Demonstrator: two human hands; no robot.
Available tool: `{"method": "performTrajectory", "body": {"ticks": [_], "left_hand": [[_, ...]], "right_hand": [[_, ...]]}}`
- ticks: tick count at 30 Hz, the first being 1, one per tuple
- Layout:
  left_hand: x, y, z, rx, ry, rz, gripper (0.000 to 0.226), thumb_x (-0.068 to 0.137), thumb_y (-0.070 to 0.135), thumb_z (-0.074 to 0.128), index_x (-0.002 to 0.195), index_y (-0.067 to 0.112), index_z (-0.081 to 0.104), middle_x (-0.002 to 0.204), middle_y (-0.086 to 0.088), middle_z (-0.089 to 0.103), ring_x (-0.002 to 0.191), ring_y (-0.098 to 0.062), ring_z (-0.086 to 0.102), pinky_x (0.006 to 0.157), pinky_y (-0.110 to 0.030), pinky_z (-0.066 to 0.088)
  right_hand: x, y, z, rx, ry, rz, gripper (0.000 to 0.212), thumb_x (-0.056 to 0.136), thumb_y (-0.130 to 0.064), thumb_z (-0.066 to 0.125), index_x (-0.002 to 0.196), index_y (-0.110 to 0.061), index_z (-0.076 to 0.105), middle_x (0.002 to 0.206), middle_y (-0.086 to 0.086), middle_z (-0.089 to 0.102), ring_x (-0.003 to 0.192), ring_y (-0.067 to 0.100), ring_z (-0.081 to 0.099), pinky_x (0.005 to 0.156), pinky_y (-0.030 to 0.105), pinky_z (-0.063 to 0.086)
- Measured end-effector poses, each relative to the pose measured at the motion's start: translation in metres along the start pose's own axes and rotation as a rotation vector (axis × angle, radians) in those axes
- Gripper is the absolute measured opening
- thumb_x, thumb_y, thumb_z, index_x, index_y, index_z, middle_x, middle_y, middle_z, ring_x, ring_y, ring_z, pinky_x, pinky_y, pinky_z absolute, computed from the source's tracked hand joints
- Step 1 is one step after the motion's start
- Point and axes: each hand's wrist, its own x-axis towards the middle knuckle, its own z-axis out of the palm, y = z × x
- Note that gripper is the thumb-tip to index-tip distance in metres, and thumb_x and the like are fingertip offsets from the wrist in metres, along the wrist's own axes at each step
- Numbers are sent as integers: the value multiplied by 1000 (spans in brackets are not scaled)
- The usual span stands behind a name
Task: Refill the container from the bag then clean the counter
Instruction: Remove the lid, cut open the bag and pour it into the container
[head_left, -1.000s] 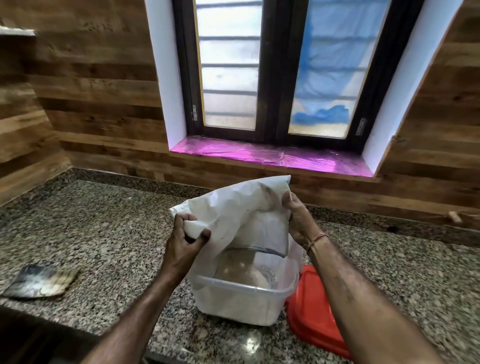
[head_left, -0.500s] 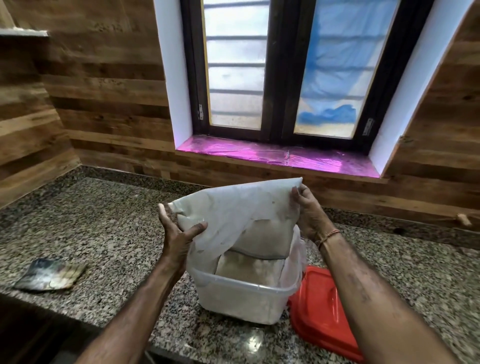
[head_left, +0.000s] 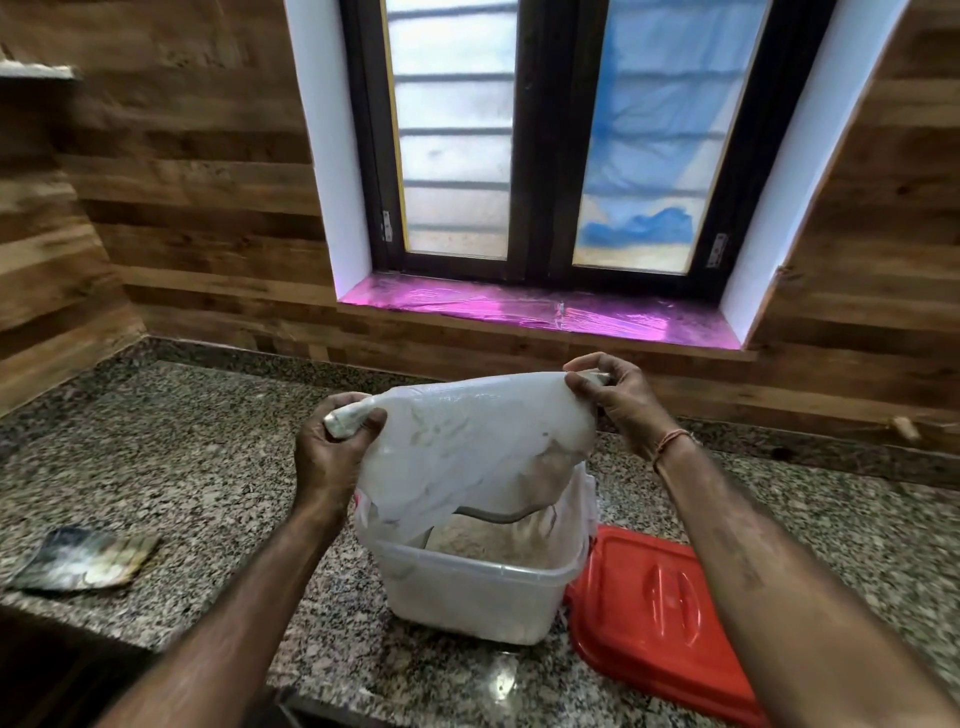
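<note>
Your left hand (head_left: 332, 457) and right hand (head_left: 618, 400) pinch the upended bag's (head_left: 467, 447) corners; if its mouth below them drifts past the container (head_left: 478, 587) rim, powder may spill onto the worktop (head_left: 208, 467).

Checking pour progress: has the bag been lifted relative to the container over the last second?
Yes. The bag has risen: its open mouth now hangs at the container rim, not deep inside.

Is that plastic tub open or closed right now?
Open. The tub has no lid on; its red lid lies on the counter beside it, and the bag hangs mouth-down into it.
</note>
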Motion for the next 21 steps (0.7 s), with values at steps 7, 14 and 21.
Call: {"method": "performTrajectory", "body": {"ticks": [7, 14, 21], "left_hand": [[8, 12, -5, 182, -77, 37, 16, 82, 19, 83, 95, 19, 73, 90, -5, 77, 75, -15, 71, 64, -30, 59], [9, 18, 1, 223, -35, 41, 19, 85, 13, 80, 77, 26, 69, 81, -9, 73, 68, -18, 64, 64, -34, 54], [9, 16, -1, 228, -25, -10, 13, 85, 13, 79, 80, 19, 69, 75, 2, 74, 66, -13, 66, 64, -30, 54]], "right_hand": [[8, -4, 0, -254, 3, -61, 11, 83, -18, 79, 75, -19, 71, 72, -6, 65, 69, 11, 56, 61, 31, 45], [2, -19, 4, -487, -124, -72, 13, 82, -27, 81, 93, -23, 75, 96, -4, 71, 86, 9, 61, 68, 29, 52], [5, -11, 13, -606, -64, -133, 11, 78, -17, 84, 75, -22, 75, 68, -15, 65, 66, -2, 54, 63, 21, 45]]}}
